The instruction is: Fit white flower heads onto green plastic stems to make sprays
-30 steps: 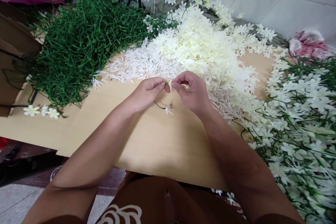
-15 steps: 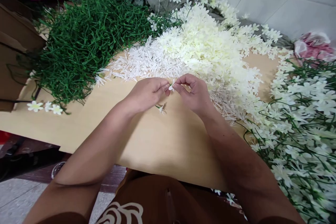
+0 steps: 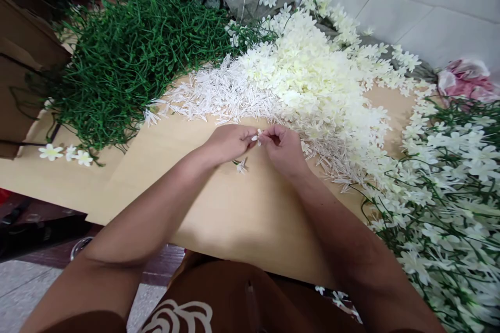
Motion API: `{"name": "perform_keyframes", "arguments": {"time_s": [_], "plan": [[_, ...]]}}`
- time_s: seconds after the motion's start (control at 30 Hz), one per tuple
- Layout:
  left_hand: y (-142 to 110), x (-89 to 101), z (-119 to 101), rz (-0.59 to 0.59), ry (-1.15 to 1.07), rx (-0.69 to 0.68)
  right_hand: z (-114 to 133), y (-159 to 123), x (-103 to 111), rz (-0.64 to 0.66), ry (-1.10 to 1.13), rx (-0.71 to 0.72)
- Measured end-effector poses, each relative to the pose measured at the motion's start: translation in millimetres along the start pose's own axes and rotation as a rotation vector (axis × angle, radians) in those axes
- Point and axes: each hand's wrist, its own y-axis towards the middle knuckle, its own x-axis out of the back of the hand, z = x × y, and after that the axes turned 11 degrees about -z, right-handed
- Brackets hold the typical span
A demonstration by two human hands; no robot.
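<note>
Over the board, my left hand is closed in a pinch on the green stem of an artificial flower, mostly hidden by the fingers. One end of that stem hangs below the palm, tipped with a small white flower piece. Between both sets of fingertips shows a small white artificial flower. My right hand pinches it from the right, thumb and forefinger together. The two hands nearly touch. Just beyond them lie white stamen pieces and a heap of cream-white petals.
Green plastic stems are piled at the left beside a cardboard box. Finished-looking white flowers on stems cover the right side. Several loose blossoms lie at the left edge. A tiled wall stands behind.
My hands stay together, shifting slightly down in view. The white flower at the fingertips has turned, and the hanging stem end has drawn in closer under my left hand.
</note>
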Motion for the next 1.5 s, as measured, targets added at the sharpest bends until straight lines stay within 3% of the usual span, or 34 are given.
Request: {"name": "perform_keyframes", "arguments": {"time_s": [0.43, 0.77, 1.03, 1.3, 1.5], "plan": [[-0.6, -3.2, 0.4, 0.05, -0.056, 0.027, -7.8, -0.1, -4.3, 0.006, 0.067, 0.019], [1.8, -5.4, -0.2, 0.046, -0.544, -0.044, -12.0, 11.0, 9.4, 0.183, 0.38, -0.037], [1.9, 0.2, 1.1, -0.031, -0.469, -0.075, -15.3, 12.4, 14.3, 0.197, 0.413, -0.107], [0.5, -8.4, -1.4, -0.13, -0.457, -0.025, -7.9, 8.5, 6.6, 0.101, 0.311, -0.029], [6.2, -12.6, -0.7, -0.156, -0.493, 0.029, -5.1, 6.1, 3.4, 0.115, 0.288, 0.024]]}}
